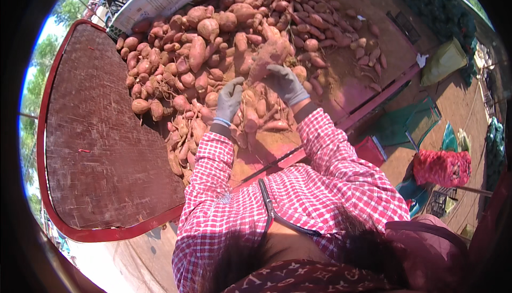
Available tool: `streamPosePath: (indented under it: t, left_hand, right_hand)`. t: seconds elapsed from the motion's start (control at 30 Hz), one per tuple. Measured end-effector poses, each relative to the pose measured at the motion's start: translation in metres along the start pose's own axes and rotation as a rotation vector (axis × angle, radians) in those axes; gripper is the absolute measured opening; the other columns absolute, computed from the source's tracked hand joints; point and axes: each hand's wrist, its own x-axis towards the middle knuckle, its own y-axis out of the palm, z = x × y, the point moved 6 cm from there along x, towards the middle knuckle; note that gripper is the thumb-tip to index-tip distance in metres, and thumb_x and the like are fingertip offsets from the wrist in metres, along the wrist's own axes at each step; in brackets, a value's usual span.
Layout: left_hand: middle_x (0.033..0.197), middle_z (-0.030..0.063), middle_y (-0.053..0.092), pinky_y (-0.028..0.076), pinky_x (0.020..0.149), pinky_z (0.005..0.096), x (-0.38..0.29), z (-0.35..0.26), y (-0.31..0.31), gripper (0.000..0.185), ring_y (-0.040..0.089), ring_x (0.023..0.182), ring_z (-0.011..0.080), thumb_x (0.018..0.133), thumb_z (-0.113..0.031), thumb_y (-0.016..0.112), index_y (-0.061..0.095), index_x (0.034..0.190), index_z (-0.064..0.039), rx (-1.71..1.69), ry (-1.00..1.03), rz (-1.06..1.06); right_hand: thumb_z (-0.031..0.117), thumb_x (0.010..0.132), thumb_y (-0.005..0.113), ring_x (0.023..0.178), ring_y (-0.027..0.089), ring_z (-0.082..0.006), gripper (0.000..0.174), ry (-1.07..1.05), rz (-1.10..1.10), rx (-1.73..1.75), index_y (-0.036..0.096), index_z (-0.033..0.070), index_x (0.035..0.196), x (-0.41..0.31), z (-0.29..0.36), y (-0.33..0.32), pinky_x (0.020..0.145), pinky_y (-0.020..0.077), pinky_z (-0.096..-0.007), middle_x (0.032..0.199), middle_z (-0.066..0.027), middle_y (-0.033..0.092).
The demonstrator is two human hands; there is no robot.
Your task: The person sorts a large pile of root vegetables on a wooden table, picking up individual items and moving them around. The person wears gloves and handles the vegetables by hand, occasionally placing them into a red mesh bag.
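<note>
Both hands wear grey work gloves above a heap of reddish sweet potatoes (197, 54). My right hand (286, 84) is at the lower right end of a large, long sweet potato (271, 55), fingers curled against it; how firmly it grips is unclear. My left hand (230, 99) is to the left, above smaller sweet potatoes, its fingers bent towards the thumb. Whether anything lies between those fingers cannot be seen. Under and between the hands lie several slender sweet potatoes (251, 120), some with thin roots.
A brown side panel (108, 133) with a red metal rim stands at the left. A pink metal edge (360, 111) bounds the soil-covered bed at the right. Beyond it are a red mesh sack (442, 167), a yellowish sack (444, 61), green netting and a red container (370, 151).
</note>
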Motion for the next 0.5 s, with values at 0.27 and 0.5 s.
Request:
streamPosePath:
  t: [0.27,0.5]
  left_hand:
    - [0.116,0.0192,0.068,0.054,0.096,0.0423,-0.048,0.087,-0.042,0.062,0.068,0.105,0.0326,0.087,-0.034,0.077,0.063,0.137,-0.001,0.946,-0.174,0.203]
    - [0.136,0.0264,0.061,0.04,0.114,0.0515,-0.095,0.13,-0.07,0.068,0.052,0.132,0.0451,0.086,-0.037,0.078,0.058,0.141,-0.002,1.095,-0.049,0.33]
  right_hand:
    - [0.028,0.102,0.066,0.122,0.067,-0.0304,0.036,-0.125,-0.324,0.077,0.067,0.008,0.131,-0.081,0.064,-0.013,0.11,0.0511,-0.0487,0.128,-0.0106,0.071]
    - [0.051,0.09,0.078,0.106,0.072,-0.0323,0.058,-0.466,-0.874,-0.074,0.064,0.015,0.133,-0.269,0.2,-0.087,0.094,0.0601,-0.0568,0.12,-0.0114,0.073]
